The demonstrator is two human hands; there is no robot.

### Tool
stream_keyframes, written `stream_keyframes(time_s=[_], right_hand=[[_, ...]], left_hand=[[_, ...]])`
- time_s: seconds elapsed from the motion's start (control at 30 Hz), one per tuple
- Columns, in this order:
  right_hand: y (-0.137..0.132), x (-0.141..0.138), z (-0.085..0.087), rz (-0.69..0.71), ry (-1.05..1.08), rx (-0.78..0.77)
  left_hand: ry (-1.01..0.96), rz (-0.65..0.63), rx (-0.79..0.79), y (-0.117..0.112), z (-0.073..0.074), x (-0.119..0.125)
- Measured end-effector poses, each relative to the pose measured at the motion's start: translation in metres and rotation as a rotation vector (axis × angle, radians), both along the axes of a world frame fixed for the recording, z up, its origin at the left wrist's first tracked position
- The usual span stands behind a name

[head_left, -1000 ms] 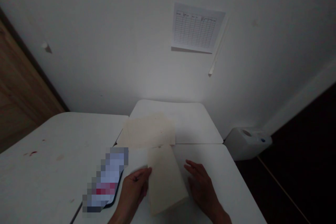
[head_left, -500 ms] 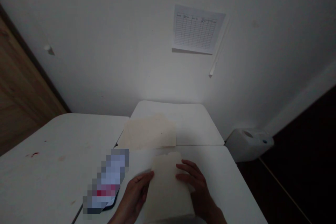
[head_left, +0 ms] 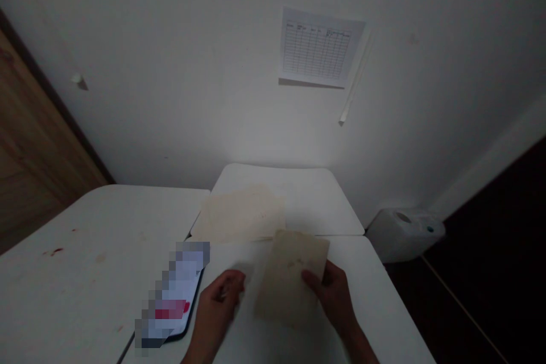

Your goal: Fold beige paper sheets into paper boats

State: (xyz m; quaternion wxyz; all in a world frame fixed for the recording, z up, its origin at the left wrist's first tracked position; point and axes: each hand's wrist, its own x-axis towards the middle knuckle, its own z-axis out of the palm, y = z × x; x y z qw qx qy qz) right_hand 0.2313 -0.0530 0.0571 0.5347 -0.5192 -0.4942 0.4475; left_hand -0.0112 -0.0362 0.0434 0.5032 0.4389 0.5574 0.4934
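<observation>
My right hand (head_left: 334, 294) grips the right edge of a beige sheet of paper (head_left: 290, 278), thumb on top, and holds it lifted and tilted over the white table (head_left: 375, 301). My left hand (head_left: 218, 301) rests on the table just left of the sheet, fingers loosely curled with nothing in them and not touching the paper. Beyond the sheet lies a pile of similar beige sheets (head_left: 241, 214).
A phone (head_left: 173, 301) with a lit screen lies left of my left hand. A second white table (head_left: 85, 250) with red spots stands at the left. A printed chart (head_left: 319, 48) hangs on the wall. A white box (head_left: 403, 230) sits on the floor at the right.
My right hand has taken hold of the sheet and lifted it, swinging it to the right. My left hand has let go of its left edge.
</observation>
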Motion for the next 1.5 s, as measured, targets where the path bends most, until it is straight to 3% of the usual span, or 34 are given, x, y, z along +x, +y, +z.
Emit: stream_keyframes(time_s=[0.23, 0.37, 0.6, 0.73, 1.03, 1.17, 1.37, 1.5], right_hand=[[0.009, -0.002, -0.016, 0.15, 0.139, -0.075], [0.004, -0.005, -0.021, 0.231, 0.163, -0.099], [0.0, -0.001, -0.024, 0.254, 0.049, -0.111], [-0.001, 0.001, -0.028, 0.197, 0.009, -0.125], [0.005, -0.008, -0.03, -0.024, 0.147, -0.169], [0.004, -0.008, -0.029, -0.032, 0.154, -0.179], [0.003, -0.009, -0.028, -0.044, 0.128, -0.177], [0.002, -0.009, -0.03, -0.031, 0.132, -0.188]], left_hand=[[0.017, -0.082, 0.105, 0.019, 0.005, 0.016], [-0.052, -0.091, 0.066, 0.034, 0.003, 0.027], [-0.007, -0.051, 0.012, 0.03, -0.008, 0.033], [0.045, -0.05, -0.024, 0.028, -0.008, 0.034], [0.102, -0.151, 0.021, 0.026, -0.005, 0.036], [0.129, -0.176, 0.004, 0.025, -0.003, 0.036], [0.074, -0.071, -0.047, 0.025, -0.004, 0.036], [0.045, -0.079, -0.031, 0.025, -0.006, 0.036]])
